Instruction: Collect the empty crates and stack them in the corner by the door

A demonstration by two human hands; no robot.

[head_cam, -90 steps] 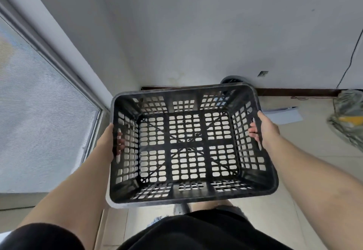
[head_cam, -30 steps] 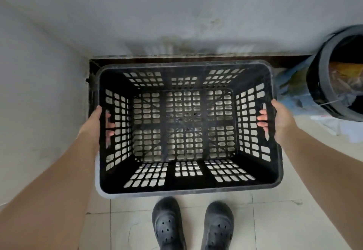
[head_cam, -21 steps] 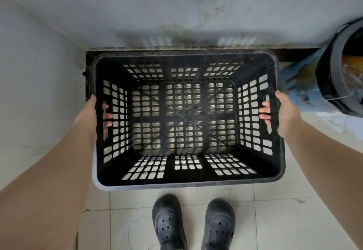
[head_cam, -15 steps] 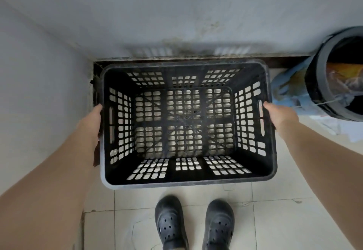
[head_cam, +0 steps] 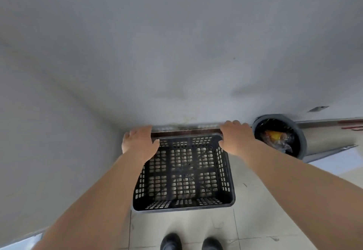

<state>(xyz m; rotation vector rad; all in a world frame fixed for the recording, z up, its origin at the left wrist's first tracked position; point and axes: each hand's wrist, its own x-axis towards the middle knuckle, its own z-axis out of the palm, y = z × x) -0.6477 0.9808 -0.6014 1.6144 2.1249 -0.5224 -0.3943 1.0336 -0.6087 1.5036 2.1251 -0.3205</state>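
An empty black slatted crate (head_cam: 184,173) stands upright on the tiled floor, tucked into the corner where the left wall meets the back wall. My left hand (head_cam: 138,141) hovers palm down over the crate's far left corner, fingers loosely spread and holding nothing. My right hand (head_cam: 236,136) hovers the same way over the far right corner. Both hands hide the crate's far corners. I cannot tell whether they touch the rim.
A round grey bin (head_cam: 303,141) lined with a black bag of rubbish stands right of the crate against the back wall. A dark skirting board (head_cam: 186,131) runs behind the crate. My two black shoes (head_cam: 170,243) stand on pale tiles in front of it.
The crate has gone down onto the floor in the corner. Both hands have let go of its side handles and now sit above its far corners; the view has risen.
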